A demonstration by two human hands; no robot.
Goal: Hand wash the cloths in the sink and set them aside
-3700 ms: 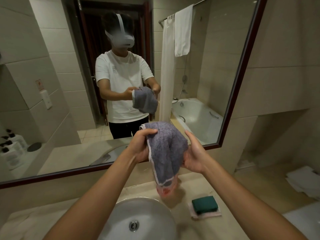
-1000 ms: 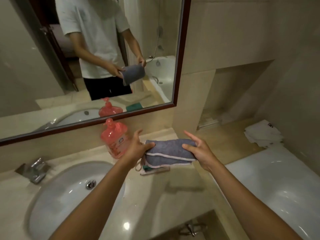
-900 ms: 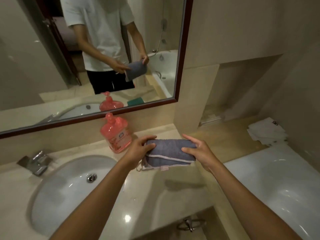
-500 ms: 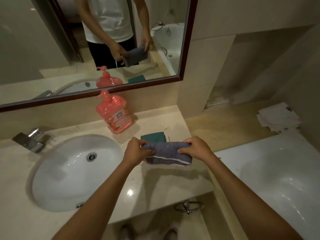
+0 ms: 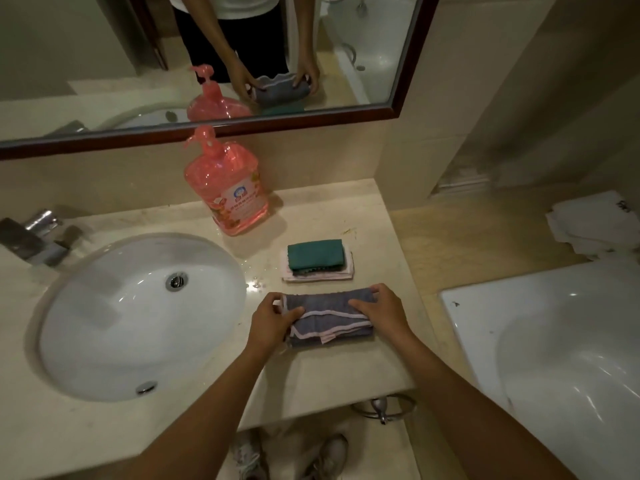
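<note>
Grey cloth point(image 5: 329, 317), folded w/ pale trim, lies flat on the surface point(image 5: 346, 368) right of the sink point(image 5: 138, 313), near the front edge. I've got both hands on it: left hand point(image 5: 273, 323) pinches its left end, thumb on top; right hand point(image 5: 381, 313) curls over the right end, holding it down. Prob. squaring the fold so it stays neat as it's set aside. Just beyond it, apart by a thin gap, sits the green cloth point(image 5: 317, 254) stacked on a pink one point(image 5: 318, 275), so this looks like the done pile. Soap bottle point(image 5: 227, 195) stands far-left of that, by the wall. Room: bare surface to the near side, but the right edge drops toward the bathtub point(image 5: 554, 358), so not much slack that way. Sink basin looks empty; faucet point(image 5: 31, 237) at far left.
</note>
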